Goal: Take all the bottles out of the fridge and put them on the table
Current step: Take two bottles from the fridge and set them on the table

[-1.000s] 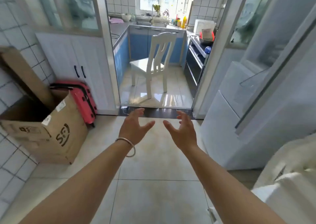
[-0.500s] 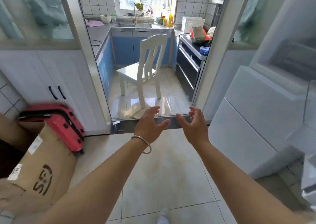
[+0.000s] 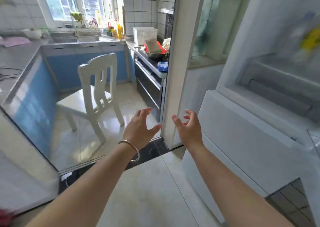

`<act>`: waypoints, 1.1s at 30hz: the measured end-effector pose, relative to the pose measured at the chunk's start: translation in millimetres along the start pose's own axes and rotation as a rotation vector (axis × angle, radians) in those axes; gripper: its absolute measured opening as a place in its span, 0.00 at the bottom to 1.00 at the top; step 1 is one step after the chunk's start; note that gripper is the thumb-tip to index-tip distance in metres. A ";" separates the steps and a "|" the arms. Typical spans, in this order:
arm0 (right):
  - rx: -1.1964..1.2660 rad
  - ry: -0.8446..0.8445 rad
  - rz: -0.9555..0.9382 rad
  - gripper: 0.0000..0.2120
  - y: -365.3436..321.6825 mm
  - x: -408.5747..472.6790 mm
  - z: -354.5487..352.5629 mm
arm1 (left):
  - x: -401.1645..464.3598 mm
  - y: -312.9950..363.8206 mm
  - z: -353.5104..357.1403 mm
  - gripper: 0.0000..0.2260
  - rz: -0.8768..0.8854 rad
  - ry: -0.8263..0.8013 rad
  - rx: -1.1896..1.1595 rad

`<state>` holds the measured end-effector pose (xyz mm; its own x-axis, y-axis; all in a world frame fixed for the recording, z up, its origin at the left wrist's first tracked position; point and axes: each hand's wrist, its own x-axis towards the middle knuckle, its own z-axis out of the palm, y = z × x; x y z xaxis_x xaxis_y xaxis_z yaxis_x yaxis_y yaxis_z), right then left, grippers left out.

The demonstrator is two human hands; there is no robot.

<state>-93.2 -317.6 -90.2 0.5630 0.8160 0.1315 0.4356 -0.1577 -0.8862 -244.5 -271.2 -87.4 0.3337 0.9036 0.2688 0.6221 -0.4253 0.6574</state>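
Both arms reach forward, the left hand (image 3: pixel 138 129) and right hand (image 3: pixel 188 129) empty with fingers spread apart, as before. The view has swung right since the earlier frame: the open fridge (image 3: pixel 251 122) now fills the right side (a blurred bottle (image 3: pixel 310 38) stands inside), and the white chair (image 3: pixel 97 91) sits further left.

- A home kitchen, seen through a doorway.
- Tiled walls, a sunny window (image 3: pixel 72 1) over a sink (image 3: pixel 86 38).
- Blue cabinets (image 3: pixel 69 67) under a counter (image 3: pixel 17 57), a white chair (image 3: pixel 97 91).
- A pan (image 3: pixel 155 54) on the stove, an open white fridge (image 3: pixel 259 122).
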 end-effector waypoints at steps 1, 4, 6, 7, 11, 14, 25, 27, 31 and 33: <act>0.004 0.045 0.017 0.28 1.1 19.1 -3.6 | 23.2 8.1 12.0 0.28 0.048 -0.034 -0.002; 0.011 0.149 0.046 0.28 2.8 72.4 -19.7 | 87.8 33.1 49.1 0.29 0.173 -0.105 -0.043; 0.001 0.226 0.048 0.28 5.9 105.7 -34.9 | 127.0 48.9 72.8 0.30 0.228 -0.149 -0.095; -0.009 0.289 0.054 0.27 10.9 125.7 -45.6 | 150.4 58.7 89.3 0.30 0.255 -0.191 -0.133; -0.044 0.528 0.157 0.27 32.1 186.1 -89.7 | 224.3 101.6 144.5 0.29 0.392 -0.355 -0.245; -0.093 0.659 0.209 0.27 47.4 214.9 -125.0 | 263.9 143.1 185.1 0.27 0.480 -0.434 -0.385; -0.166 1.022 0.226 0.26 92.2 308.0 -282.4 | 355.0 318.3 302.7 0.23 0.483 -0.637 -0.704; -0.147 1.002 0.229 0.25 94.5 332.4 -310.7 | 372.7 348.2 321.8 0.24 0.447 -0.664 -0.727; -0.137 0.959 0.167 0.27 101.4 389.0 -354.3 | 420.1 400.7 357.7 0.24 0.330 -0.609 -0.825; -0.138 0.924 0.167 0.28 104.9 414.7 -369.4 | 445.6 418.2 371.3 0.23 0.289 -0.533 -0.797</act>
<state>445.4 -201.2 35.4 0.9328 0.0228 0.3596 0.3448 -0.3457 -0.8727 427.3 -65.8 46.0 0.7925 0.5466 0.2704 -0.1242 -0.2894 0.9491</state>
